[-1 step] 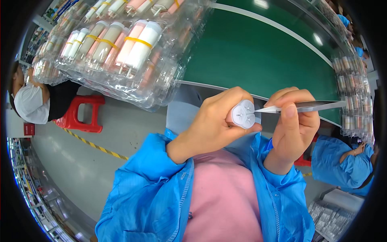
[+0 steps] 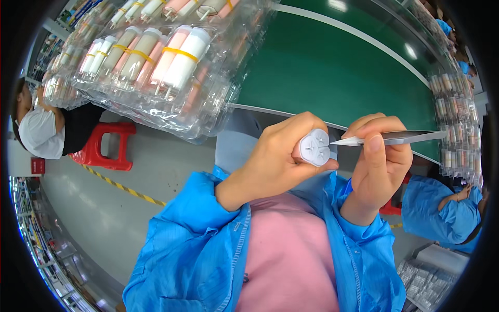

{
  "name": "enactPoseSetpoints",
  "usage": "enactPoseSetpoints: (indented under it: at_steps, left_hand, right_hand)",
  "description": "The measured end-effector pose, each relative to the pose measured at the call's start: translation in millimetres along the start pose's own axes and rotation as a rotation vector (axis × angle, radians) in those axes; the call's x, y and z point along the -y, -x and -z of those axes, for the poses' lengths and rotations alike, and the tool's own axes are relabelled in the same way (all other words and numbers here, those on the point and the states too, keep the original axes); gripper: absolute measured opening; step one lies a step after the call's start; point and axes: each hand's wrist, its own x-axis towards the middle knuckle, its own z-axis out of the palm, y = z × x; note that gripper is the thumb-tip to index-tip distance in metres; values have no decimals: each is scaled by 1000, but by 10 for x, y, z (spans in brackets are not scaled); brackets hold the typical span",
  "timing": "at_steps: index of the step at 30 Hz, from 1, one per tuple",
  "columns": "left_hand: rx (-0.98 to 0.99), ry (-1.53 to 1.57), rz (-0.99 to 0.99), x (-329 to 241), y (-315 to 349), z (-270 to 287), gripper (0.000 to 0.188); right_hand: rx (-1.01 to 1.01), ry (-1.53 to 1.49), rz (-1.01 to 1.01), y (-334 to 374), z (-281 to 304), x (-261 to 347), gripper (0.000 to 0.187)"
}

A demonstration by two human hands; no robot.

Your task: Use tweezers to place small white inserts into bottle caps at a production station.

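My left hand (image 2: 280, 151) is closed round a bundle of cylinders (image 2: 314, 148), its white three-lobed end turned up toward me. Small metal pins stand out of that end; most of the bundle's length is hidden in my palm. Between thumb and fingers of my right hand (image 2: 380, 156) I grip metal tweezers (image 2: 410, 137). Their fine tips point left and end just beside the bundle's right edge; I cannot tell whether they touch it.
Stacked clear plastic trays (image 2: 156, 112) hold pink, white and grey cylinders tied with yellow bands. A green conveyor belt (image 2: 332, 67) runs ahead of me. More trays (image 2: 460, 114) stand at right. A red stool (image 2: 112, 148) and co-workers (image 2: 41, 130) (image 2: 442, 208) are at both sides.
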Motion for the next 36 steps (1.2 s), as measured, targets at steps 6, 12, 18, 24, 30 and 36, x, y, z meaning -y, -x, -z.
enactPoseSetpoints:
  at_steps: [6,12,18,24,30,36]
  left_hand:
    - [-19,11,-37,9,-1,-14,38]
    - [54,9,44,-231,66,133,45]
    - [110,270,11,-972,-20,886,39]
    - [-84,-517,14,-979,-1460,1831,42]
    - [-231,-1217,364,-136,-2817,2556,53]
    - [-148,-1505,476,209,-3080,2375,46]
  right_hand:
    - [6,-7,-5,29,-22,-17,10]
    - [-47,-54,72,-23,5,-79,11]
    - [-229,155,86,-463,482,-648,15]
    - [-389,321,86,-766,829,-1264,15]
    - [-382,499,113,-766,871,-1347,14]
    - [-384,578,159,-785,884,-1267,12]
